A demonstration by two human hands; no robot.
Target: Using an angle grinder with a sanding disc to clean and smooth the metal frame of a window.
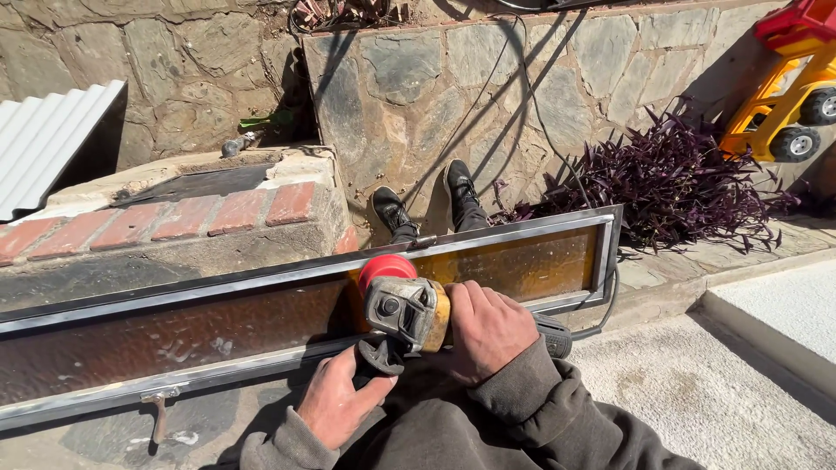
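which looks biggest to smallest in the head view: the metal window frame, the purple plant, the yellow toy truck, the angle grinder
1. metal window frame
2. purple plant
3. yellow toy truck, partly cut off by the picture edge
4. angle grinder; nearer the camera, so the last two are unsure

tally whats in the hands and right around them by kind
hands: 2, left hand, right hand
angle grinder: 1
metal-framed amber panel: 1
shoes: 2
brick ledge: 1
yellow toy truck: 1
total: 8
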